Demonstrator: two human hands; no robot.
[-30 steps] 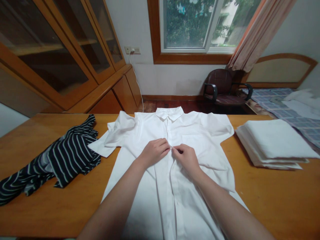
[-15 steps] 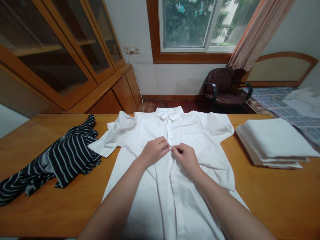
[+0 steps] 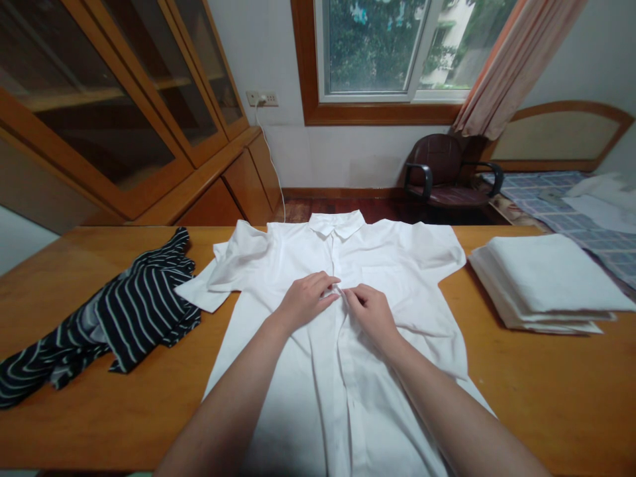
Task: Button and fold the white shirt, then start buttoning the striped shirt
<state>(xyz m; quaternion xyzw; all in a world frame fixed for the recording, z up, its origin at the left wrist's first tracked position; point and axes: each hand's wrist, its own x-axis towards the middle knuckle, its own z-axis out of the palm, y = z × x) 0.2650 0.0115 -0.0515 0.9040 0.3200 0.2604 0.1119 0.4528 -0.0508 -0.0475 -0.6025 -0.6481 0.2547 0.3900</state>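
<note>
Both grips meet at mid-chest of the white shirt (image 3: 407, 265), which lies flat, front up, collar (image 3: 336, 224) away from me, centre of the surface (image 3: 546, 397). Left grip (image 3: 305, 301) is pinched closed on one edge of the placket (image 3: 342, 351). Right grip (image 3: 370, 311) is pinched on the opposite edge, fingertips nearly touching the left's, prob. to line the two front edges up. The shirt sits directly under both grips. A striped garment (image 3: 139, 311) lies crumpled at left and a folded white stack (image 3: 541, 278) at right, both well apart from the grips.
</note>
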